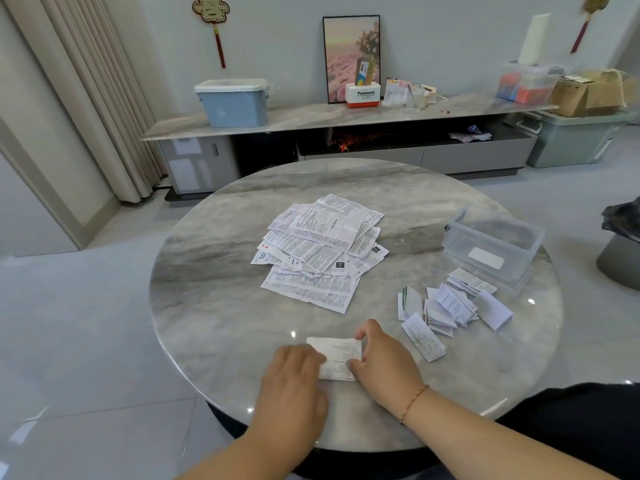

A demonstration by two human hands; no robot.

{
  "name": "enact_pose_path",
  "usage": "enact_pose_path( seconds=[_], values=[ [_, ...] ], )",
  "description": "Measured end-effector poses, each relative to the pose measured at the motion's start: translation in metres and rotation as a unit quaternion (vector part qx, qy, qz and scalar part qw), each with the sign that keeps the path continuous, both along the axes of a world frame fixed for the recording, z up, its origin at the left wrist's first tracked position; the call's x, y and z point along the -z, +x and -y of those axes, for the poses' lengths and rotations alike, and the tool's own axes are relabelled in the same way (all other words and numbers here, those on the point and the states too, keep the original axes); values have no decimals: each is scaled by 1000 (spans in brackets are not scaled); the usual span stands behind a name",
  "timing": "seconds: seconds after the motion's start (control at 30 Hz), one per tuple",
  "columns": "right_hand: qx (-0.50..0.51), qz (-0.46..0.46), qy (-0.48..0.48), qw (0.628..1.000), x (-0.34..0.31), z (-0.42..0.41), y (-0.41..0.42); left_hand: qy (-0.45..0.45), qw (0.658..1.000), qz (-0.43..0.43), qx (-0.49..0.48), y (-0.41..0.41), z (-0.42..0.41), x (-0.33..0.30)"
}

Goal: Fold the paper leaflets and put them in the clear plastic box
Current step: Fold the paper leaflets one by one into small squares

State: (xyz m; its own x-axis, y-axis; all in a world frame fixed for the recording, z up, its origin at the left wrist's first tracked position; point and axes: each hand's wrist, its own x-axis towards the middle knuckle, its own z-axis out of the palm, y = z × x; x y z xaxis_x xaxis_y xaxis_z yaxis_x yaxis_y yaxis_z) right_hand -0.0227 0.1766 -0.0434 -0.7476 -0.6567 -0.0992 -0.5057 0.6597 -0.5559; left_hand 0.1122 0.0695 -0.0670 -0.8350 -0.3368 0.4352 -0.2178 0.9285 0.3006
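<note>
Two hands on leaflet (335, 358), unfolded pile (318, 251) behind, folded heap (446, 306) right

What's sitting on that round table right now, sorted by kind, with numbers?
Heap of unfolded leaflets: 1
Cluster of folded leaflets: 1
Leaflet being folded, pressed by the left hand and pinched by the right hand: 1
Clear plastic box: 1
Total: 4 (single sheets overlap too much to count)

Table: we are seeing a round marble table (214, 306).
Console: we are seeing a blue lidded bin (232, 102), a framed picture (350, 50) and a Panasonic box (362, 94) standing on it.
Window: beige curtain (86, 84) hanging left.
</note>
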Motion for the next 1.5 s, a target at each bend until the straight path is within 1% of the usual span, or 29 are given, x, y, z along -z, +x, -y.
enact_pose_path(
  seconds=[0.03, 0.07, 0.1, 0.17, 0.2, 0.23, 0.3, 0.33, 0.37, 0.4, 0.43, 0.57, 0.63, 0.7, 0.77, 0.83, 0.9, 0.97, 1.03, 1.07, 1.1, 1.13, 1.17, 1.23, 1.27, 1.33, 1.43, 1.5],
  values=[
    [18, 6, 7, 1000, -3, 0, 4, -4, 1000, 16, 21, 1, -6, 3],
    [41, 34, -2, 999, -3, 0, 8, -1, 999, 38, 30, 1, -11, 3],
    [68, 88, -27, 993, -3, 1, 14, -5, 998, 59, 30, 2, -15, 5],
    [115, 236, -100, 960, -4, 0, 26, -36, 997, 61, 27, 1, -16, 6],
    [124, 277, -121, 945, -6, -2, 31, -49, 997, 52, 26, -1, -14, 7],
    [109, 276, -120, 947, -10, -5, 33, -60, 997, 41, 24, -2, -11, 6],
    [21, 173, -73, 982, -16, -16, 25, -63, 997, 24, 21, -4, -6, 7],
    [-44, 110, -35, 992, -18, -22, 17, -45, 999, 20, 21, -3, -5, 7],
    [-108, 60, -3, 992, -20, -26, 9, -12, 999, 20, 22, -3, -4, 6],
    [-155, 31, 19, 987, -18, -29, 0, 24, 999, 19, 20, -2, -3, 5],
    [-178, 16, 24, 984, -15, -31, -7, 58, 998, 21, 14, -2, -2, 5],
    [-140, -32, -23, 989, 3, -20, -15, 164, 986, 27, 1, -1, -2, 4],
    [-106, -51, -26, 993, 10, -12, -14, 192, 981, 17, -23, -5, -4, 3],
    [-87, -69, -7, 994, 12, -6, -11, 185, 982, 19, -30, -6, -2, 3],
    [-67, -73, 21, 995, 11, -1, -8, 133, 991, 11, -3, -7, 3, 7],
    [-53, -61, 47, 996, 10, 3, -6, 74, 997, 31, 9, -4, 10, 10],
    [-58, -29, 69, 995, 6, 8, -9, 40, 997, 64, 31, -3, 15, 12],
    [-43, 61, 72, 995, -2, 11, -14, 0, 997, 66, 41, -4, 18, 10],
    [-11, 165, 43, 985, -8, 12, -16, -42, 997, 31, 55, -8, 21, 10],
    [9, 196, 16, 981, -10, 10, -17, -51, 997, 21, 54, -10, 21, 8],
    [23, 200, -25, 979, -12, 9, -17, -51, 997, 22, 48, -12, 21, 5],
    [18, 159, -76, 984, -14, 6, -15, -47, 998, 27, 40, -14, 22, 1],
    [-6, 90, -115, 989, -15, 4, -14, -28, 999, 31, 33, -15, 22, -4],
    [-97, -31, -138, 985, -18, 0, -12, 48, 998, 29, 21, -19, 18, -17],
    [-134, -68, -145, 978, -18, -1, -10, 95, 995, 29, 11, -20, 16, -23],
    [-146, -98, -167, 970, -23, -2, -7, 170, 985, 39, -8, -22, 13, -35],
    [-155, -123, -171, 965, -26, -4, -8, 200, 979, 40, 4, -26, 7, -47],
    [-147, -106, -169, 969, -30, -8, -14, 220, 974, 50, 5, -31, 6, -54]
  ],
)
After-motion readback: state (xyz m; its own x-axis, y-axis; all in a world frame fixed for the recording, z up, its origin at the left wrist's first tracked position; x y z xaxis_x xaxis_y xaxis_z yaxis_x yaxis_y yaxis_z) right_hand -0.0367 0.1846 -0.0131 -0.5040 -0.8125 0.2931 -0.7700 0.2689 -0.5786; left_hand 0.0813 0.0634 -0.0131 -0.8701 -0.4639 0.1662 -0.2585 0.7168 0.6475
